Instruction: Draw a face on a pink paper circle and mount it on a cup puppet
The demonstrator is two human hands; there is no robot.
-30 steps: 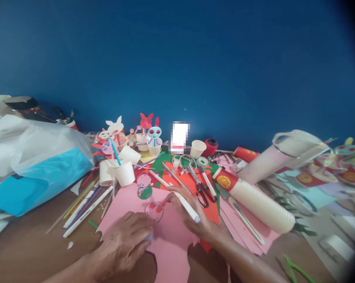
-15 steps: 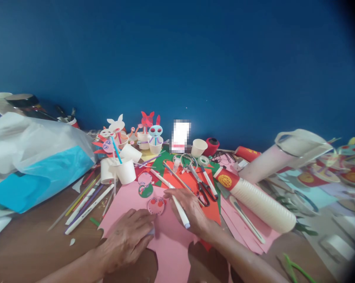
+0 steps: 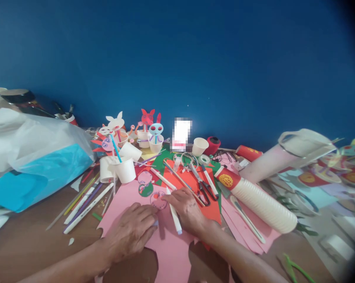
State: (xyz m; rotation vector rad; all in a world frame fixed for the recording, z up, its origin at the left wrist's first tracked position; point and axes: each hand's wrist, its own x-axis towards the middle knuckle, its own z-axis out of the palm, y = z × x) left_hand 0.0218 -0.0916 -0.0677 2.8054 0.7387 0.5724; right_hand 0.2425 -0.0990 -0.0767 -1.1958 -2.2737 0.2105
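A pink paper disc [image 3: 157, 203] with red eyes and drawn lashes lies on a sheet of pink paper [image 3: 174, 263] cut with curved edges. My right hand [image 3: 187, 208] grips a white marker [image 3: 174, 214], its lilac end toward me, and a fingertip reaches the disc's right edge. Left of the disc, my left hand [image 3: 133, 228] rests on the paper with its fingers bent together. A small lilac piece [image 3: 156, 223], resembling a marker cap, pokes out from them. Just behind the disc are a green round piece [image 3: 146, 190] and another pink disc [image 3: 144, 177].
Scissors [image 3: 202, 182] lie on orange paper at the right, near a long stack of paper cups [image 3: 262, 204]. White cups [image 3: 126, 171] and paper animal figures [image 3: 156, 129] stand behind. Several markers [image 3: 89, 208] and a plastic bag [image 3: 48, 157] lie left.
My right hand has shifted slightly left, and its fingers now reach the disc. The marker has swung more upright. The disc sits a little higher and nearer the right fingers.
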